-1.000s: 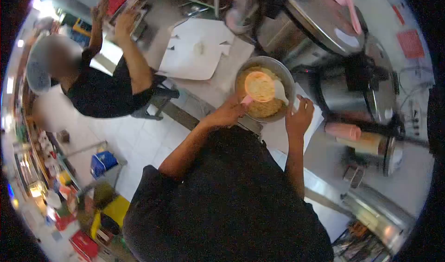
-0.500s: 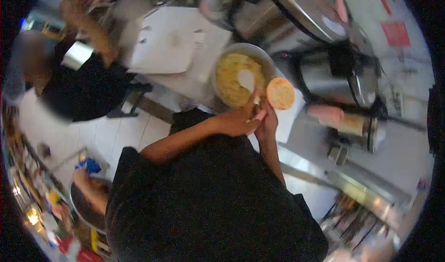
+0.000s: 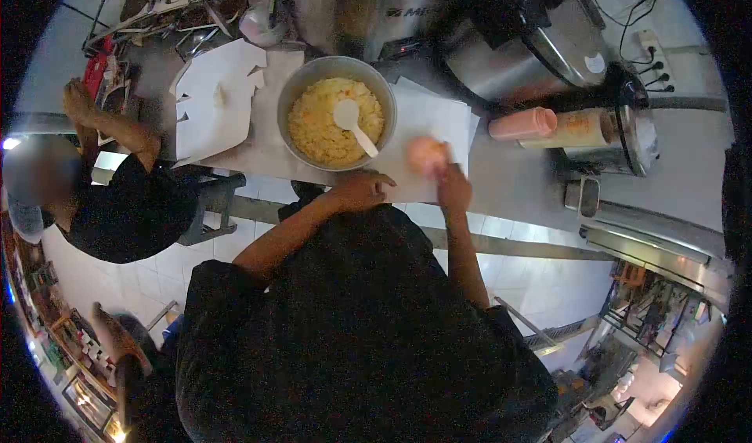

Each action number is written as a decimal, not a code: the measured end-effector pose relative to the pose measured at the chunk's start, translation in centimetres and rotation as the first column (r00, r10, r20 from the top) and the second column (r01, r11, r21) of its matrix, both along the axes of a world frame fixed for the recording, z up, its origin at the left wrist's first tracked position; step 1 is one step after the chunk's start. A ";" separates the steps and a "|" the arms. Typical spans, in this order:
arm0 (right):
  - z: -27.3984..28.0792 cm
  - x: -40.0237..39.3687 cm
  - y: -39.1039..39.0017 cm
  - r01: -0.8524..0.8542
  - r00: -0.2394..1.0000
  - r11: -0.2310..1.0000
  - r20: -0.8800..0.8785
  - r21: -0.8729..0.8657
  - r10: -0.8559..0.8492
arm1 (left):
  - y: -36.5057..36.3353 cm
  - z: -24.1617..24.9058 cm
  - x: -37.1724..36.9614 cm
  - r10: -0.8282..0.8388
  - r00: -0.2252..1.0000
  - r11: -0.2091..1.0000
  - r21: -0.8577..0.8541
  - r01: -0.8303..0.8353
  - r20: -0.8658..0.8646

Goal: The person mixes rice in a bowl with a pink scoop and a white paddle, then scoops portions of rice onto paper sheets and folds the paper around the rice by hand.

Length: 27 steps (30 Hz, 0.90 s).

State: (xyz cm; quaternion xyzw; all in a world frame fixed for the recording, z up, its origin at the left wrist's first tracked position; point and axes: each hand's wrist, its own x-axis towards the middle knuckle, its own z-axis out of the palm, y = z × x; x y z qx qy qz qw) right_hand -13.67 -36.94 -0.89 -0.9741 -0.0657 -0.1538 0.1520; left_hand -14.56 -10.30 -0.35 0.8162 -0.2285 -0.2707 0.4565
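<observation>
You stand at a grey steel counter (image 3: 517, 184) with a white tiled floor (image 3: 188, 255) below it and clutter of shelves at the room's edges.

At far left a co-worker in a black top (image 3: 129, 216) leans on the counter, one hand (image 3: 77, 98) flat near a red item. Next comes a white cut-out cardboard sheet (image 3: 215, 102), flat and angular, lying on the counter beside the bowl.

The bowl (image 3: 291, 102) is round, dull metal, filled with lumpy yellow rice (image 3: 317, 126). A white plastic spoon (image 3: 351, 122) rests in the rice, its handle over the near rim. The bowl sits on white paper (image 3: 431, 118).

Your left hand (image 3: 359, 190) rests on the counter edge just below the bowl, fingers loosely curled and holding nothing. Your right hand (image 3: 453, 186) is just beside it to the right, fingers closed on a small round orange-pink cup (image 3: 427, 155), blurred, which sits over the paper right of the bowl.

Behind stand large steel cookers (image 3: 376, 8), smooth and shiny, one with its lid up. Further right a stack of pink and tan cups (image 3: 552, 123) lies on its side against a dark cooker (image 3: 634, 137). Cables (image 3: 638, 28) run along the wall.
</observation>
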 end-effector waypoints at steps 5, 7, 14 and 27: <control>-0.4 0.9 -0.2 -0.122 0.932 0.978 -0.359 -0.168 0.055 | -1.3 -1.5 -0.2 0.025 0.943 0.996 0.073 -0.052 0.333; -0.4 1.4 -0.9 -0.145 0.934 0.976 -0.347 -0.162 0.081 | -1.5 -2.6 0.1 -0.008 0.924 0.988 0.148 -0.053 0.382; 8.8 3.3 1.1 -0.150 0.983 0.980 -0.083 0.133 0.161 | -2.5 -5.9 -1.6 0.118 0.863 0.944 0.214 -0.251 0.491; 11.6 6.2 1.4 -0.632 0.759 0.726 0.028 0.270 0.650 | -5.2 0.8 -1.9 0.361 0.854 0.906 0.074 -0.416 0.375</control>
